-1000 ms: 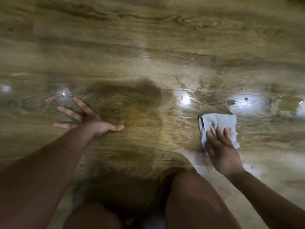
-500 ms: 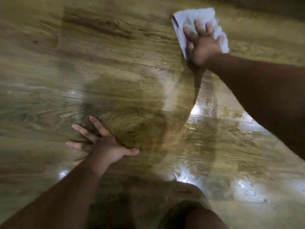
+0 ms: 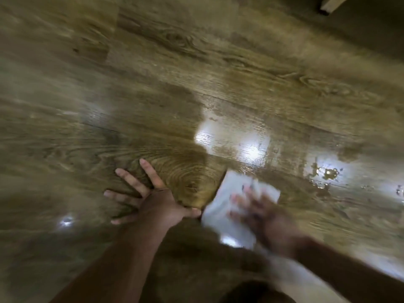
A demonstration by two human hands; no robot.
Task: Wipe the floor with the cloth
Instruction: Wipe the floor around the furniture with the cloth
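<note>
A wood-grain floor (image 3: 196, 62) fills the view, with shiny wet patches (image 3: 244, 136) to the right of centre. A white folded cloth (image 3: 225, 215) lies flat on the floor low in the view. My right hand (image 3: 262, 217) presses down on the cloth with fingers spread, blurred by motion. My left hand (image 3: 153, 200) rests flat on the floor just left of the cloth, fingers splayed, its thumb tip almost touching the cloth's edge.
More water drops and streaks (image 3: 323, 173) glisten at the right. A pale furniture foot or board end (image 3: 330, 3) shows at the top right corner. A bare knee (image 3: 258, 291) sits at the bottom edge.
My right hand has swept the cloth from far ahead back toward me, ending beside my left hand. The left hand has stayed planted on the floor.
</note>
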